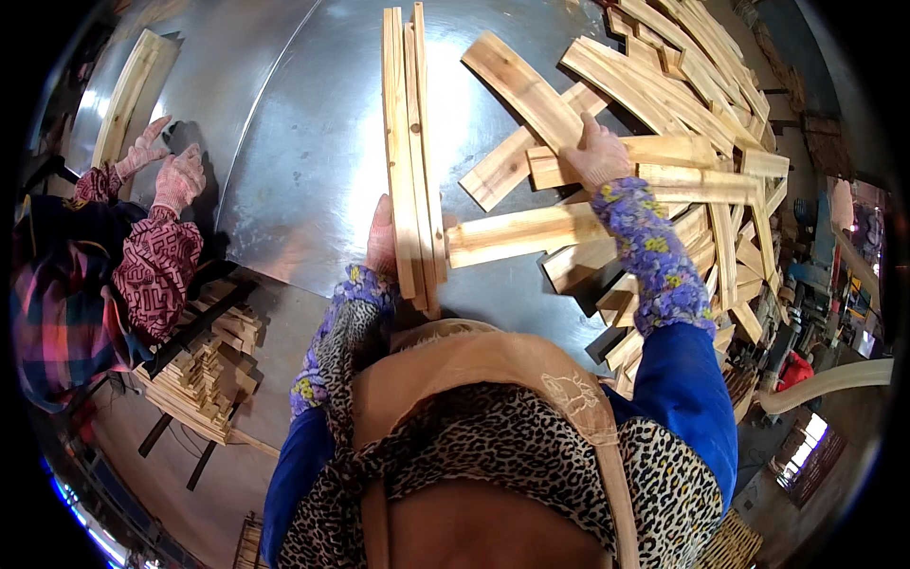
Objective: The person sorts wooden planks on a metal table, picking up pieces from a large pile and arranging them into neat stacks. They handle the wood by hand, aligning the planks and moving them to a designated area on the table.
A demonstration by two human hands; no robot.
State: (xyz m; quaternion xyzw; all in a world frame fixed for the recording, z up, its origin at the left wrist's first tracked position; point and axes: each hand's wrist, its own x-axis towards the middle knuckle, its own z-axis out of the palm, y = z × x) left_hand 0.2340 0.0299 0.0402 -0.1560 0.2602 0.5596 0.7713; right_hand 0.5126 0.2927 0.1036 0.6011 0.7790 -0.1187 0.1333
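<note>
Several long, narrow wooden boards (pixel 408 142) stand side by side as a bundle, pointing away from me on the metal tabletop. My left hand (pixel 381 239) is closed against the bundle's left side near its close end; the boards hide part of the fingers. To the right, my right hand (pixel 599 155) grips the near end of a slanting wooden board (pixel 521 83) at the edge of a loose pile. Beneath that hand a lighter board (pixel 664 150) lies crosswise. Another board (pixel 521 234) reaches from the pile to the bundle.
Many boards (pixel 654 95) lie jumbled along the right side of the metal table (pixel 313 142). At the left, a co-worker's gloved hands (pixel 177 178) are near a single board (pixel 131 90). Stacked wood pieces (pixel 201 389) sit below the table at lower left.
</note>
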